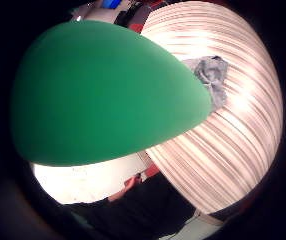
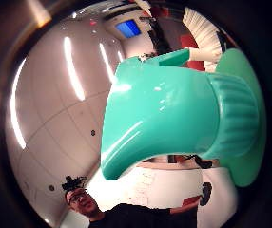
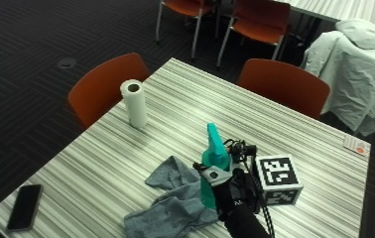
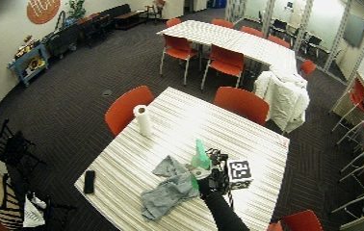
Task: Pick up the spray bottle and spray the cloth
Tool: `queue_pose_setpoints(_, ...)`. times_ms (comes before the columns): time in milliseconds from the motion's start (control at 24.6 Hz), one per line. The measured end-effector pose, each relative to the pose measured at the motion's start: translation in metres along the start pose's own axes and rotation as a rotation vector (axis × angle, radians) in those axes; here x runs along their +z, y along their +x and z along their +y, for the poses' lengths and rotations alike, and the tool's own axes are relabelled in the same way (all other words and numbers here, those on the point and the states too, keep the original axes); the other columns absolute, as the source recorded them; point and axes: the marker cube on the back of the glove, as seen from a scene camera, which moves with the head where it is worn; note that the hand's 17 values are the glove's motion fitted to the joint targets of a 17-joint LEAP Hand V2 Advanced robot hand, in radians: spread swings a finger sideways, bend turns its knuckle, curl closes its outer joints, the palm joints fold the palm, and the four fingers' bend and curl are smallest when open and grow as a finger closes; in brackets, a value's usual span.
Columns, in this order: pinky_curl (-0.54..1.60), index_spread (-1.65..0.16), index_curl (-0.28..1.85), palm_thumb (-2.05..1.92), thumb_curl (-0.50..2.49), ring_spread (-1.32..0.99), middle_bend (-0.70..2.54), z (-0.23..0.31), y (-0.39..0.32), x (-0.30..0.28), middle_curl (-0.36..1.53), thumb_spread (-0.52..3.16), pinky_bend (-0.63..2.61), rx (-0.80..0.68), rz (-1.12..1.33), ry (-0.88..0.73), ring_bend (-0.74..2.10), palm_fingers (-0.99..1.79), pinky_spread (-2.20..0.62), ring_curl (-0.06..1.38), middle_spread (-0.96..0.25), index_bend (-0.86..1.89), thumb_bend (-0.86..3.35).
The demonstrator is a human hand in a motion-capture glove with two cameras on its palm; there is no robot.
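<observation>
Gloved right hand (image 3: 223, 191) clamped around the green spray bottle (image 3: 213, 163); its nozzle tips toward twelve o'clock, so spray may overshoot the grey cloth (image 3: 171, 198) at nine o'clock.

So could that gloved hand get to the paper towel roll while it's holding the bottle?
Probably not easily: the gloved right hand grips the spray bottle, and the paper towel roll stands far across the table.

Worktop (image 3: 194, 99): striped light/dark laminate, rectangular. On it: paper towel roll (image 3: 134, 103) upright nr far-left edge; black phone (image 3: 24, 207) flat at near-left corner; grey cloth (image 3: 169, 200) crumpled, near-centre; small orange-white card (image 3: 356, 144) at far-right edge, well apart from the rest.
</observation>
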Motion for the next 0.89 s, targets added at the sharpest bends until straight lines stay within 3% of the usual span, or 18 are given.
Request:
queue_pose_setpoints(285, 0.18, -0.21, 0.49, 1.17, 0.73, -0.05, 0.42, -0.012, 0.014, -0.014, 0.49, 0.75, 0.14, 0.117, 0.112, -0.047, 0.49, 0.55, 0.13, 0.42, -0.02, 0.24, -0.02)
queue_pose_setpoints(691, 0.19, -0.19, 0.50, 1.18, 0.75, -0.04, 0.41, -0.005, 0.091, -0.016, 0.50, 0.69, 0.14, 0.650, 0.400, -0.371, 0.51, 0.61, 0.13, 0.43, 0.00, 0.22, -0.02)
queue_pose_setpoints(894, 0.20, -0.18, 0.51, 1.17, 0.76, -0.03, 0.41, 0.016, 0.136, -0.023, 0.51, 0.67, 0.13, 0.891, 0.559, -0.456, 0.52, 0.62, 0.13, 0.44, 0.01, 0.21, -0.02)
